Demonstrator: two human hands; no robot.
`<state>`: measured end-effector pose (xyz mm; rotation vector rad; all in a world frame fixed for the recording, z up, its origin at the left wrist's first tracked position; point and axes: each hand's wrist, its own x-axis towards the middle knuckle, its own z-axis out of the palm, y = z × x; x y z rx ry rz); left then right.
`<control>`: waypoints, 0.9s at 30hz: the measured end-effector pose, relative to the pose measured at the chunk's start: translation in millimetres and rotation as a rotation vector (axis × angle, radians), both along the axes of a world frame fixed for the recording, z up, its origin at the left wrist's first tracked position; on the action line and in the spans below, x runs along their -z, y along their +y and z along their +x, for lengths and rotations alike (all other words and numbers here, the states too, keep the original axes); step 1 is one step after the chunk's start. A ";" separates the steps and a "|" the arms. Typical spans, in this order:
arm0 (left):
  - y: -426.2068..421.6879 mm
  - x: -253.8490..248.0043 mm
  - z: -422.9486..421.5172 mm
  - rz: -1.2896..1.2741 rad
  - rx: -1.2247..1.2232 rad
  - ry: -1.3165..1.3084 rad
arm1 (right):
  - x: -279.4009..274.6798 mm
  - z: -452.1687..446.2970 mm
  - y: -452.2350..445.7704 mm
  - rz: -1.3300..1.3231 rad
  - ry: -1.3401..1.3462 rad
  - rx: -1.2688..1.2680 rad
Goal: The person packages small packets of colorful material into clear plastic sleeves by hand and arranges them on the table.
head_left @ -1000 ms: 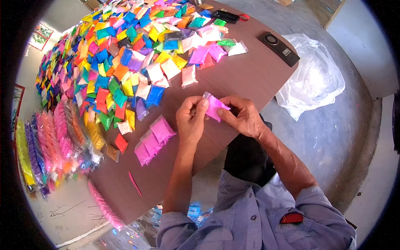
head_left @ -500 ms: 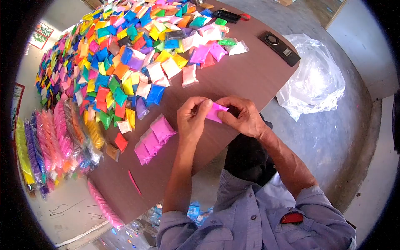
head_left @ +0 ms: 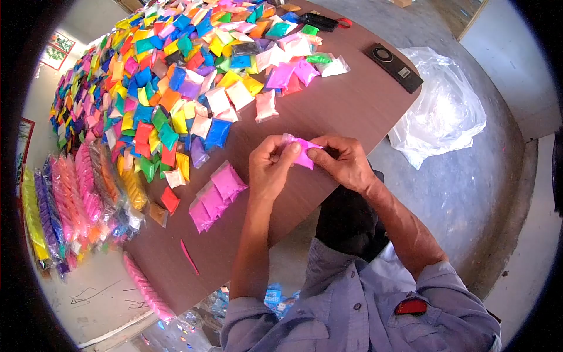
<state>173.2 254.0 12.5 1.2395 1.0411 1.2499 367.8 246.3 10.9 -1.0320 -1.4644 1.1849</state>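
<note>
Left hand (head_left: 270,168) and right hand (head_left: 345,162) are pinching a pink packet (head_left: 304,156) between them; seemingly light, soft and slippery, it is probably favouring edge holds.

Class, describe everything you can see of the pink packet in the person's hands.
The pink packet looks like thin plastic film around a bright pink filling, with a paler, clearer edge at its upper left. It slants, seen against the brown table near its edge. The left hand and right hand pinch it from either side, the thumbs covering parts.
</note>
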 end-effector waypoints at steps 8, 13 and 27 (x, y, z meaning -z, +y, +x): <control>-1.1 -12.0 4.5 -0.029 -0.083 0.052 | -13.1 -0.2 -1.9 -0.108 -0.017 -0.039; 0.0 -9.5 5.9 -0.081 -0.002 -0.030 | 0.2 0.6 -0.8 -0.110 0.040 0.029; -2.2 -9.2 5.3 0.031 0.023 0.120 | 2.5 -0.3 -0.2 -0.119 -0.012 0.016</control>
